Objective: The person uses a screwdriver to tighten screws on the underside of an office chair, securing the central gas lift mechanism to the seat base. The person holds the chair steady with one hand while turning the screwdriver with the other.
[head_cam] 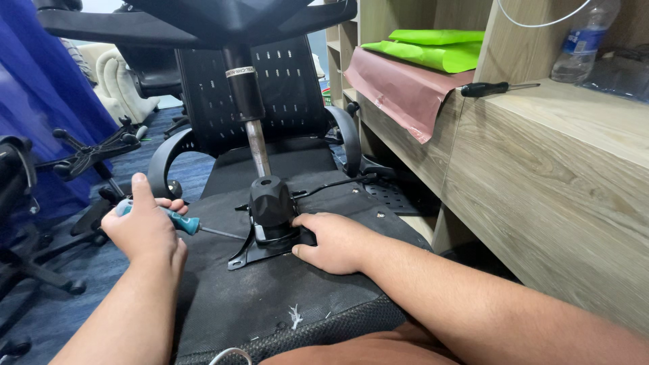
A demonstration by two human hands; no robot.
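An upturned office chair seat (270, 297) lies in front of me, its black mechanism plate (270, 216) bolted to the underside with the gas cylinder (255, 128) rising from it. My left hand (143, 226) grips a teal-handled screwdriver (186, 222), whose tip points right toward the plate's left edge. My right hand (331, 241) presses on the right side of the mechanism, fingers curled against it. The chair base (203, 17) spreads out at the top of the cylinder.
A wooden shelf unit (561, 169) stands close on the right, bearing a black screwdriver (497, 88), a plastic bottle (583, 40), pink sheet (399, 88) and green sheets (433, 47). Other chair bases (88, 155) and a blue cloth (40, 88) crowd the left.
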